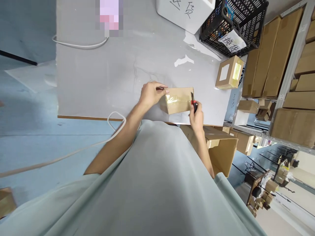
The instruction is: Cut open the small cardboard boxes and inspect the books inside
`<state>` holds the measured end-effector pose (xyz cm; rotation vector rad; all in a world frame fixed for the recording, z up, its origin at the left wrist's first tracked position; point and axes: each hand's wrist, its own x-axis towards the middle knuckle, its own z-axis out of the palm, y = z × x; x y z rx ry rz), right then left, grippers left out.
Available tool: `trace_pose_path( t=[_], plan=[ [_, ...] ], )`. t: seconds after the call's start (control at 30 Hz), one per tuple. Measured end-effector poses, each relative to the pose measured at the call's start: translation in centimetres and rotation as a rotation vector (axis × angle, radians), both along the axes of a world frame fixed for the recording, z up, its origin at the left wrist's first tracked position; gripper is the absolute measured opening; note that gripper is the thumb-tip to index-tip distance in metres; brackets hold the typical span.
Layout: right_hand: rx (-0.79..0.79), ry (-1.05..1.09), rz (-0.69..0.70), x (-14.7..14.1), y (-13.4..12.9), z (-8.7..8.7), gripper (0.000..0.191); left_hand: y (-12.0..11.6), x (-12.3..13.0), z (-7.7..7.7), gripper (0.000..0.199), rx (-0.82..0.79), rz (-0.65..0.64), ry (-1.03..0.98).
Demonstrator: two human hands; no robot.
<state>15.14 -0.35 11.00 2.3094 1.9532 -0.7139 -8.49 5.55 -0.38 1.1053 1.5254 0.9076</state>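
A small brown cardboard box [181, 101], sealed with shiny clear tape, sits on the grey table near its front edge. My left hand [152, 94] grips the box at its left upper corner, fingers and thumb closed against it. Something thin and dark shows between those fingers, too small to make out. In my right hand [197, 115] is a red and black box cutter [194, 105], its blade end pointing up at the box's right edge. Whether the blade touches the cardboard I cannot tell.
On the table [93, 82], a taped box [227, 72] stands to the right, below a black crate [236, 29] and white bin [184, 13]. A white cable [64, 156] crosses near my left arm. An open carton [222, 155] is below the table; shelves hold several boxes.
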Motion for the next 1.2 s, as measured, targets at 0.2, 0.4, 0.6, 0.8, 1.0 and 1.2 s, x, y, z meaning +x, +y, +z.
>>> trace_pose_path(
  t=[0.2,0.4,0.6,0.8,1.0,1.2],
  plan=[
    [-0.171,0.077,0.168,-5.7,-2.0,0.6,0.052,0.8,-0.7,-1.0,0.020,-0.030,-0.028,-0.062],
    [-0.202,-0.069,0.231,-8.3,-0.5,0.7,0.055,0.8,-0.7,-0.9,0.018,0.003,-0.043,-0.053],
    [-0.256,-0.151,0.245,-9.7,-0.2,1.8,0.054,0.7,-0.7,-0.5,0.016,-0.013,-0.040,-0.056],
    [-0.326,-0.247,0.255,-11.4,1.0,2.9,0.048,0.4,-0.7,-0.6,0.018,-0.035,-0.016,-0.056],
    [-0.385,-0.312,0.268,-11.8,-0.3,3.0,0.043,-0.1,-0.3,-0.8,0.016,-0.050,0.009,-0.058],
    [-0.391,-0.318,0.276,-11.8,-1.6,2.1,0.044,-0.3,-0.3,-0.3,0.019,-0.066,0.011,-0.041]
  ],
)
